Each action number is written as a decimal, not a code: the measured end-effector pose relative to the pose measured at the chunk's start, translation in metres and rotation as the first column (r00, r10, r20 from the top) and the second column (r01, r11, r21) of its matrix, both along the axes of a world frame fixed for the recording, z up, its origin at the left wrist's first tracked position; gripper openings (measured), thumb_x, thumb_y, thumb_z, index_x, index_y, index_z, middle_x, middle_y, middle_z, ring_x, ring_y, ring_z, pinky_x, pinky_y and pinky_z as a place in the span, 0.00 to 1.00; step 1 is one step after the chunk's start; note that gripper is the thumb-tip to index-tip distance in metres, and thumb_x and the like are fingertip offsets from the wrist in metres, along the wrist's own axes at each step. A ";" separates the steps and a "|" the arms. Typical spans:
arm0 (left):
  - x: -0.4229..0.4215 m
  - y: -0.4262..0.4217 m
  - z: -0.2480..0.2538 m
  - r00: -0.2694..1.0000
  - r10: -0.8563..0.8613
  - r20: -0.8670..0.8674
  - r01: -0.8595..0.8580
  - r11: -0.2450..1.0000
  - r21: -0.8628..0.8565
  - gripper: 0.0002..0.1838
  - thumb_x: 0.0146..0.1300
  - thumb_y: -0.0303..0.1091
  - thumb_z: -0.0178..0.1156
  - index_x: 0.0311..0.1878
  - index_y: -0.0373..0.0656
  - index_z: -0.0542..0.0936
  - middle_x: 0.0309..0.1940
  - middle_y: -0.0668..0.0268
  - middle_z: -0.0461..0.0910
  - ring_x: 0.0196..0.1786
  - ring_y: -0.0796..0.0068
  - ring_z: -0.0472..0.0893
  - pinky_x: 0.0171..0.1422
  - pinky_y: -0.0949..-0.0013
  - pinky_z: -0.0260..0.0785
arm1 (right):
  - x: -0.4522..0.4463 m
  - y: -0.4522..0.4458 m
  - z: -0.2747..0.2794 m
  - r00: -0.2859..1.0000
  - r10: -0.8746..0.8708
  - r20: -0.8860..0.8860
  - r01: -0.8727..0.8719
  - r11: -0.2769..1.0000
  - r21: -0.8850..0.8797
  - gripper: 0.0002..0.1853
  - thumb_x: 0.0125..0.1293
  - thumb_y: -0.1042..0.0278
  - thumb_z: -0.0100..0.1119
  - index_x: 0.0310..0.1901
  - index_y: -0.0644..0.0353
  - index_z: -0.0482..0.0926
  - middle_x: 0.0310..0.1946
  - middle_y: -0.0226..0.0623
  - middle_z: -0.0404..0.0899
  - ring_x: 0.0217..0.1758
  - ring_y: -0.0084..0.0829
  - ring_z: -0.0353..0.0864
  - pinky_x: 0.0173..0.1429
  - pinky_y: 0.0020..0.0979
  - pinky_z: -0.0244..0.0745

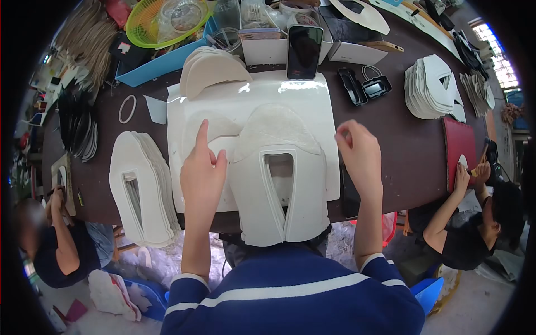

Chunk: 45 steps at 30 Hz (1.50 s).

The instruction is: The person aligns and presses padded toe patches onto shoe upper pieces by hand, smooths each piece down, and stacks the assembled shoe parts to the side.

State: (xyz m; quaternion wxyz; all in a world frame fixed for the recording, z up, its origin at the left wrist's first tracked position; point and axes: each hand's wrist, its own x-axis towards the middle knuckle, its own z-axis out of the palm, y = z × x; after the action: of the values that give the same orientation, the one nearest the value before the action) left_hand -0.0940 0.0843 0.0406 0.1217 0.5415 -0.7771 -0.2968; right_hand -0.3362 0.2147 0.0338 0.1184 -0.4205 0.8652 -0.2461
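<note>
A white shoe-upper piece (254,190) with a long V-shaped slot lies in front of my body on a white sheet (318,95), its lower end over the table edge. A curved toe-shaped piece (279,128) covers its rounded far end. My left hand (202,176) is just left of it, index finger stretched out and thumb apart, holding nothing visible. Beneath that fingertip lies another pale curved piece (192,128). To the right, my right hand (360,153) is raised by the sheet's edge, fingers curled together; whatever they hold, if anything, is hidden.
Stacks of white upper pieces stand at left (125,162) and right (427,92). Curved pieces (204,70) lie behind, near a phone (304,53), an earbud case (377,86) and a yellow basket (134,28). People sit on both sides, one beside a red board (455,145).
</note>
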 end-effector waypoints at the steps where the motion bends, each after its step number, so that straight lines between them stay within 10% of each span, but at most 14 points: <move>1: 0.002 0.002 0.001 0.998 0.014 -0.056 -0.017 0.999 -0.047 0.37 0.62 0.28 0.59 0.75 0.42 0.60 0.37 0.57 0.81 0.36 0.59 0.82 0.43 0.60 0.74 | 0.002 -0.006 0.005 0.999 -0.027 0.022 0.030 0.990 -0.139 0.12 0.62 0.73 0.63 0.47 0.60 0.79 0.39 0.43 0.81 0.40 0.43 0.82 0.43 0.41 0.75; 3: -0.016 0.011 -0.009 0.972 -0.197 -0.131 0.126 0.899 -0.420 0.35 0.65 0.30 0.57 0.75 0.41 0.59 0.52 0.54 0.77 0.52 0.58 0.79 0.57 0.60 0.70 | 0.020 -0.032 0.004 0.969 0.032 -0.243 -0.158 0.840 -0.520 0.21 0.64 0.70 0.61 0.60 0.57 0.75 0.56 0.46 0.77 0.57 0.50 0.77 0.57 0.41 0.73; 7: -0.037 0.025 -0.057 0.883 -0.433 0.182 0.468 0.779 -0.416 0.31 0.71 0.36 0.51 0.74 0.37 0.59 0.74 0.50 0.59 0.75 0.52 0.61 0.76 0.54 0.54 | 0.034 -0.069 -0.045 0.887 0.360 -0.288 -0.418 0.892 -0.174 0.27 0.72 0.56 0.50 0.71 0.47 0.65 0.71 0.49 0.63 0.72 0.55 0.62 0.73 0.45 0.60; 16: 0.014 0.029 -0.037 0.958 -0.286 0.035 0.287 0.957 -0.043 0.31 0.69 0.40 0.55 0.71 0.33 0.63 0.68 0.45 0.67 0.71 0.48 0.67 0.74 0.56 0.58 | 0.012 -0.004 -0.047 0.985 0.169 0.038 -0.167 0.984 -0.055 0.26 0.73 0.58 0.48 0.70 0.52 0.65 0.70 0.57 0.61 0.72 0.56 0.62 0.72 0.45 0.62; 28: -0.007 0.042 -0.033 0.979 -0.129 -0.158 0.072 0.942 -0.327 0.25 0.61 0.31 0.64 0.61 0.34 0.73 0.61 0.51 0.76 0.63 0.53 0.76 0.68 0.60 0.66 | 0.012 0.040 -0.043 0.983 0.047 0.176 0.006 0.957 -0.289 0.22 0.67 0.68 0.57 0.63 0.59 0.72 0.67 0.53 0.66 0.69 0.53 0.68 0.69 0.42 0.65; 34: -0.008 0.035 -0.013 0.843 0.132 -0.522 0.016 0.963 0.270 0.20 0.68 0.33 0.60 0.59 0.33 0.74 0.49 0.56 0.83 0.52 0.70 0.81 0.58 0.69 0.71 | 0.017 0.042 -0.040 0.971 0.054 0.235 0.039 0.926 -0.375 0.18 0.66 0.71 0.57 0.58 0.60 0.76 0.62 0.49 0.72 0.62 0.47 0.75 0.65 0.38 0.69; 37: 0.022 0.037 0.008 0.596 0.140 -0.791 0.148 0.949 0.279 0.19 0.70 0.33 0.59 0.61 0.33 0.74 0.49 0.61 0.82 0.51 0.79 0.79 0.57 0.74 0.70 | 0.019 0.047 -0.035 0.959 0.042 0.281 0.082 0.906 -0.416 0.17 0.66 0.72 0.57 0.57 0.60 0.77 0.61 0.45 0.74 0.57 0.40 0.78 0.61 0.35 0.73; 45: 0.200 -0.051 0.058 0.786 0.179 -0.592 -0.177 0.982 0.062 0.19 0.72 0.32 0.53 0.62 0.33 0.76 0.50 0.65 0.83 0.48 0.79 0.80 0.56 0.75 0.70 | 0.006 0.076 -0.048 0.932 -0.003 0.363 0.155 0.907 -0.391 0.16 0.68 0.74 0.56 0.57 0.60 0.78 0.57 0.40 0.76 0.54 0.32 0.80 0.57 0.32 0.76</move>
State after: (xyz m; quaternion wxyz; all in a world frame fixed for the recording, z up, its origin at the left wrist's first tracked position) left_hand 0.1057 0.0332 0.0987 0.3857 0.4922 -0.6446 -0.4398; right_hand -0.3302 0.2906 -0.0139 0.1703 -0.3488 0.7745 -0.4995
